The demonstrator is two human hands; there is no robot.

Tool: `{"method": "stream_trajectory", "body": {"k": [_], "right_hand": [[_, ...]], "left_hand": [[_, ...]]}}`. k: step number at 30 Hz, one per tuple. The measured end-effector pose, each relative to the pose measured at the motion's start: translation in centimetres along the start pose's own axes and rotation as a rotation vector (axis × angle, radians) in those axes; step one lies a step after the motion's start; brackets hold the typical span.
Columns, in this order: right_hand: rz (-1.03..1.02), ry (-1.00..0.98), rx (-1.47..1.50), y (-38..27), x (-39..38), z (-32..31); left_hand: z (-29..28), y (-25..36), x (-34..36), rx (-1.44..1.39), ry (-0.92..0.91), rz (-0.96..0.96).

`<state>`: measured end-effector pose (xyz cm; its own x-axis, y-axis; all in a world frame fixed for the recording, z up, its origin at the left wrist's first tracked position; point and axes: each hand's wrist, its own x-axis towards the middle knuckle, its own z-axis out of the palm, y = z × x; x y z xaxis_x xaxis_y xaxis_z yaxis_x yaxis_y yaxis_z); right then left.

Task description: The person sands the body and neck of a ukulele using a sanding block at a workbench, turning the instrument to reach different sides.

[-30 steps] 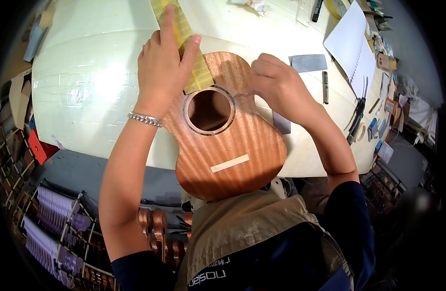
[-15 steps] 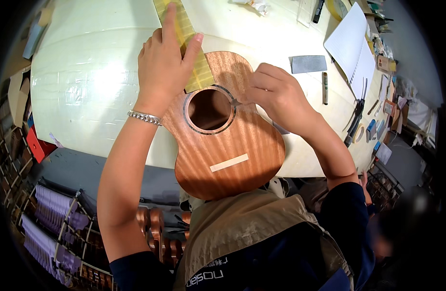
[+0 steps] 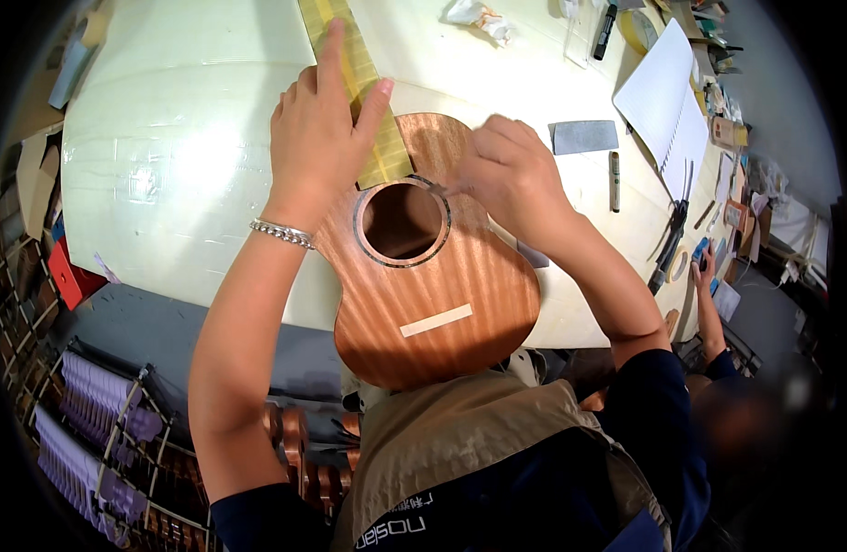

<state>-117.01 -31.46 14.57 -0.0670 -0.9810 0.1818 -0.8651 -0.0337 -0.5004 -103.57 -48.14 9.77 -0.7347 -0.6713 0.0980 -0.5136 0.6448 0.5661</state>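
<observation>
A wooden ukulele body (image 3: 438,290) with a pale bridge-shaped strip and ringed soundhole (image 3: 403,221) lies at the table's near edge. Its neck (image 3: 382,158) is covered in yellow tape. My left hand (image 3: 317,143) grips the neck, index finger stretched along the tape and thumb on the right side. My right hand (image 3: 511,175) is closed just right of the soundhole's upper rim, pinching a small, blurred greyish piece that I cannot make out. A grey rectangle is partly hidden under the body's right side.
On the pale table (image 3: 175,83) are a grey rectangular sheet (image 3: 584,136), pens (image 3: 615,181), an open notebook (image 3: 649,87), crumpled paper (image 3: 478,23), dark tools and tape rolls. A co-worker's hand (image 3: 704,267) reaches the right edge. Racks with purple pieces (image 3: 97,396) stand at lower left.
My right hand dipped, then moved slightly up and left beside the soundhole. The co-worker's arm has come up to the table's right edge. The whole view has shifted a little.
</observation>
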Motion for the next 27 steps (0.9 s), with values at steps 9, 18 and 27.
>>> {"method": "stream_trajectory", "body": {"k": [9, 18, 27], "right_hand": [[-0.032, -0.055, -0.035, -0.3, 0.5, -0.3], [-0.053, -0.018, -0.118, -0.5, 0.0, -0.2], [-0.002, 0.014, -0.139, -1.1, -0.7, 0.3]], "left_hand": [[-0.5, 0.4, 0.0, 0.003, -0.058, -0.034], [-0.5, 0.4, -0.1, 0.015, -0.042, -0.022], [-0.2, 0.3, 0.0, 0.0, 0.0, -0.002]]}}
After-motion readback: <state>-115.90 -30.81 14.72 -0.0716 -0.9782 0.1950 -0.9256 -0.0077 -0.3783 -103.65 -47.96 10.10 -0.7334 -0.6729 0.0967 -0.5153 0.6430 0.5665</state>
